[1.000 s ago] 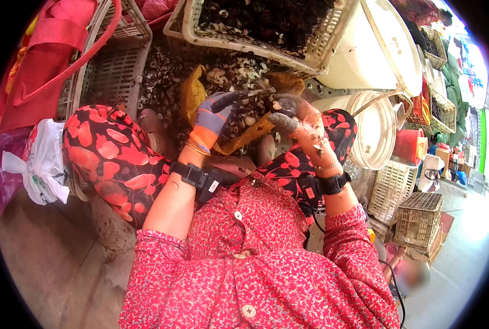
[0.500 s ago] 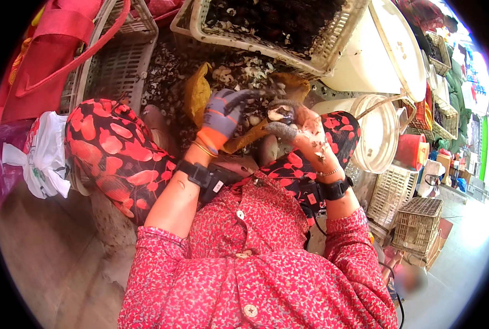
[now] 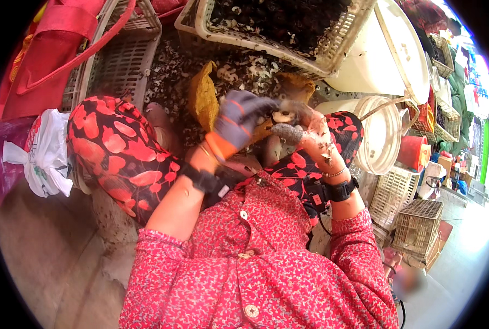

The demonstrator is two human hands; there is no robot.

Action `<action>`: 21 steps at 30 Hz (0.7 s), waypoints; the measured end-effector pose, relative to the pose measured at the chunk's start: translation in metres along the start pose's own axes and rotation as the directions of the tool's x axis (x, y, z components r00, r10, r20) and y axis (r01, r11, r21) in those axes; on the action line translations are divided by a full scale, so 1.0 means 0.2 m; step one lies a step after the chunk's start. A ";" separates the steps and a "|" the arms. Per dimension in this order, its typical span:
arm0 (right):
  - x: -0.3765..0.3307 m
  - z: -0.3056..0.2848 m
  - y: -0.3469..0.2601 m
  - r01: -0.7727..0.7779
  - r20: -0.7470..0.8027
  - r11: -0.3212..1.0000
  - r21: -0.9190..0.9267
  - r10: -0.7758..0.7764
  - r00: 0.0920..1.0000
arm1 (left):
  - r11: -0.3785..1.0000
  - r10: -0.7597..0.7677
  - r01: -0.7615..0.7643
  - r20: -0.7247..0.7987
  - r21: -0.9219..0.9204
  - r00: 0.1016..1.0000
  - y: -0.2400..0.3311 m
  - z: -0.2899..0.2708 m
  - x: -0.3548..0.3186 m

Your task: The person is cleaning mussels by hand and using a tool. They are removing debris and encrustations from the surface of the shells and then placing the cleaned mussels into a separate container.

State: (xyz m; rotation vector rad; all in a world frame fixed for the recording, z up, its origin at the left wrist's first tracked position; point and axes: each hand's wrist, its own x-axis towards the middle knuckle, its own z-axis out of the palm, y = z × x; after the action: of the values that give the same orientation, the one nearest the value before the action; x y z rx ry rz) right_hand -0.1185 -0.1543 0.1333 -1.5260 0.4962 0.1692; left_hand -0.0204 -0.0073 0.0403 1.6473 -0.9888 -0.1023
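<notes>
Over flaky shell litter (image 3: 250,70), the right hand (image 3: 313,136) holds a rounded shell (image 3: 283,117); the fabric-gloved left hand (image 3: 236,122) blurs, grip unclear.

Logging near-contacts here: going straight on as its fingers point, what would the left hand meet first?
Probably the small pale, dark-edged piece held in the right hand; blur leaves depth and any contact unclear.

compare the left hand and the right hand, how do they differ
The left hand wears a grey and orange glove; the right hand is largely bare, with a grey covering on a digit. The right hand holds a small pale piece; the left hand blurs near it, its grip unclear. Both wear black wrist straps.
</notes>
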 end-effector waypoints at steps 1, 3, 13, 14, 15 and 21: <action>0.00 -0.01 0.01 -0.005 0.007 0.997 -0.078 0.005 1.000 | 0.981 -0.172 0.169 -0.021 -0.096 0.985 -0.09 0.01 -0.03; 0.00 0.02 -0.02 0.095 0.024 0.995 0.027 -0.096 0.995 | 0.899 -0.351 0.318 -0.060 -0.302 0.934 -0.22 0.01 -0.05; 0.02 0.02 -0.01 0.061 -0.055 0.998 0.008 -0.060 0.997 | 0.996 0.067 -0.067 0.000 0.064 0.998 -0.04 0.01 0.00; 0.02 -0.01 0.02 0.104 -0.018 0.995 -0.006 -0.104 0.994 | 0.997 0.052 -0.053 0.013 0.064 0.999 -0.04 0.01 -0.01; 0.01 -0.07 0.05 0.146 0.019 0.989 -0.018 -0.146 0.989 | 0.997 -0.041 0.043 -0.031 0.069 0.999 -0.06 0.02 -0.02; -0.06 -0.02 -0.06 0.075 -0.050 0.997 -0.020 -0.076 0.996 | 0.850 -0.434 0.355 -0.135 -0.390 0.891 -0.28 0.11 -0.08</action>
State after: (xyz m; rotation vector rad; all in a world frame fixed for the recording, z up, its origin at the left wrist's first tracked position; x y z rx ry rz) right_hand -0.1245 -0.1569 0.1484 -1.5677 0.4775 0.0774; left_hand -0.0117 -0.0147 -0.0202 1.4635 -0.4156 -0.3527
